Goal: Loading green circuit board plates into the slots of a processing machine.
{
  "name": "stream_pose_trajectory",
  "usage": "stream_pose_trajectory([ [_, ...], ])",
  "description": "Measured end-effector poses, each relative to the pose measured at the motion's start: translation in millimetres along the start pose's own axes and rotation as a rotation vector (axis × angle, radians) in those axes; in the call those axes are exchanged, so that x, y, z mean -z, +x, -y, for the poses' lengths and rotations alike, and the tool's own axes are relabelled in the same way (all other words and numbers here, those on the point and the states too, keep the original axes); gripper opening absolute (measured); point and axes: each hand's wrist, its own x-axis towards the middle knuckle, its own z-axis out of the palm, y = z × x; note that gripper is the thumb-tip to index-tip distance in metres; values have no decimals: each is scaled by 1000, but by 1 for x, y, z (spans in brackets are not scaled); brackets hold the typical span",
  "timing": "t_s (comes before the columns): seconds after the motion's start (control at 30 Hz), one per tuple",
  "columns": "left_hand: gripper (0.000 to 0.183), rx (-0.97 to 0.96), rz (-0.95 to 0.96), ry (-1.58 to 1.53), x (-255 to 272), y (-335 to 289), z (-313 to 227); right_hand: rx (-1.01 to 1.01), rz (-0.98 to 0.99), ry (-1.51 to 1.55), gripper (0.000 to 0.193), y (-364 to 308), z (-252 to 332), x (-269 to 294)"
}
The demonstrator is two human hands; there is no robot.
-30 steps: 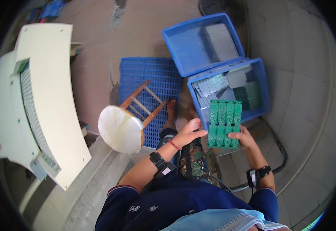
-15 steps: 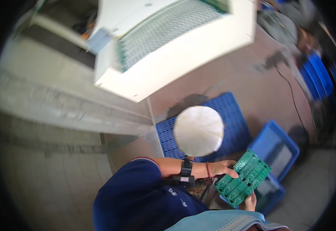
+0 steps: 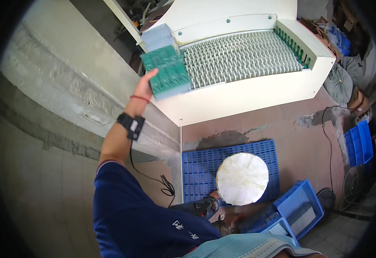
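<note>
My left hand (image 3: 144, 87) reaches out to the left end of a white machine (image 3: 248, 92) with a bed of metal rollers (image 3: 244, 56). It is closed on the near left edge of a green circuit board panel (image 3: 167, 71), thumb on top and the other fingers hidden. Motion blurs the panel, and I cannot tell whether it is one board or several stacked. It lies level beside the first rollers; whether it touches them is unclear. Behind it sits a pale blue-grey block (image 3: 157, 36). My right hand is out of view.
A round stool with a white cover (image 3: 242, 178) stands on a blue slatted plastic mat (image 3: 201, 165) near my legs. Blue bins (image 3: 302, 206) are at the lower right. A wall (image 3: 80, 99) runs along the left. Black cables (image 3: 166, 185) lie on the floor.
My left hand has gone from low in front of me to the machine's left end, with the green panel. My right hand has left the view. The view has shifted toward the machine.
</note>
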Motion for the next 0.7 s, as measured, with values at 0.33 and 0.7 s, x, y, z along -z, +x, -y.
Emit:
stream_pose_trajectory([
  [0.33,50,221,-253,100,115,72,-34,285,-74,-935,24,-40,4,-18],
  [0.7,54,15,248,1040,190,37,-137,-43,-696,-1040,42,63,-13,100],
])
